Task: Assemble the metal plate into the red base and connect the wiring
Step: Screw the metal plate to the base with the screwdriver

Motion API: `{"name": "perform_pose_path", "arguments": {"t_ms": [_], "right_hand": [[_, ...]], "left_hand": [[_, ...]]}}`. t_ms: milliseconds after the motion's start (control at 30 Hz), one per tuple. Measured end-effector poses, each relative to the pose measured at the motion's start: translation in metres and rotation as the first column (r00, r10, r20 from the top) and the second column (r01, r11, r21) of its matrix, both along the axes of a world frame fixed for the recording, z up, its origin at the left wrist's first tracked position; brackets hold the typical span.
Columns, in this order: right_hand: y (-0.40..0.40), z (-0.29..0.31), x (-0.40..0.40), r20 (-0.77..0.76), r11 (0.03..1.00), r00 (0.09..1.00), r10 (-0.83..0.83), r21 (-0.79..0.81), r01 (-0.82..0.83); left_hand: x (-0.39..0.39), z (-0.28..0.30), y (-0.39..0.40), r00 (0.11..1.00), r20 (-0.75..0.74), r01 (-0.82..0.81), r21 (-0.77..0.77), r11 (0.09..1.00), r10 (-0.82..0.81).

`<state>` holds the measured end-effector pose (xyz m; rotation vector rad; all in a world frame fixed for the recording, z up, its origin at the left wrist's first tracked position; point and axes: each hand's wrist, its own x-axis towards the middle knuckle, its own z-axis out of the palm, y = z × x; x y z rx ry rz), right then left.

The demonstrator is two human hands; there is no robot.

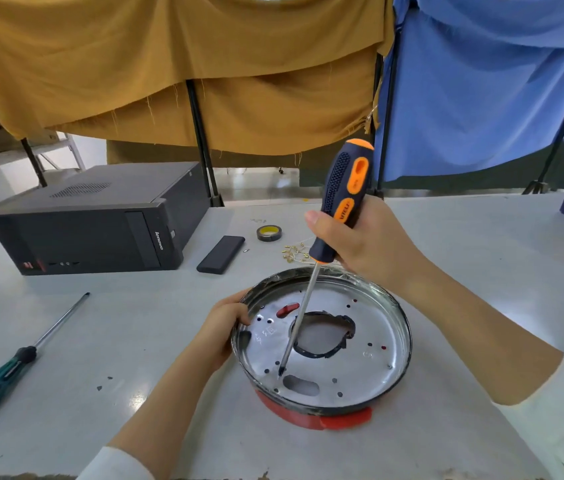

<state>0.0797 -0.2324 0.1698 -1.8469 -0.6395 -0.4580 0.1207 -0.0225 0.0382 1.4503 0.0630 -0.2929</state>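
Fingers [349, 237] of the right hand [367, 244] are curled tight around the orange-and-black screwdriver [342, 199], its tip set at a hole on the near-left of the metal plate [370, 344]. Left hand [221, 334] grips the plate's left rim, thumb hooked over the edge. Plate sits inside the red base [311, 415] at table centre. Risk: the shaft leans noticeably, so the tip could cam out and skid across the plate; a loose rim hold would let the assembly rotate. Brass terminals [296, 252] lie far of the base, unconnected.
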Motion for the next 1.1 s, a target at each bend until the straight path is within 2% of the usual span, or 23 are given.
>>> {"name": "perform_pose_path", "arguments": {"t_ms": [133,233,333,700,900,1100], "right_hand": [[0.009,0.004,0.001,0.015,0.998,1.000,0.022,-0.064,-0.021],[0.016,0.002,0.001,0.022,0.995,0.998,0.057,-0.077,-0.055],[0.021,0.000,0.000,0.021,0.994,0.996,0.088,-0.065,-0.087],[0.025,-0.003,0.002,-0.007,0.986,0.988,0.156,-0.067,-0.156],[0.026,0.004,-0.001,-0.008,0.972,0.990,0.138,-0.190,-0.137],[0.027,0.007,-0.003,0.018,0.965,0.990,0.138,-0.228,-0.131]], "left_hand": [[0.008,-0.004,-0.003,0.999,0.004,0.048,-0.064,0.997,-0.048],[0.008,-0.010,-0.006,0.994,0.019,0.110,-0.236,0.966,-0.109],[0.009,-0.017,-0.008,0.994,0.043,0.108,-0.330,0.938,-0.099],[0.012,-0.023,-0.010,0.995,0.072,0.090,-0.348,0.933,-0.069],[0.011,-0.023,-0.010,0.997,0.056,0.073,-0.341,0.937,-0.057],[0.010,-0.021,-0.010,0.998,0.054,0.050,-0.334,0.941,-0.034]]}}
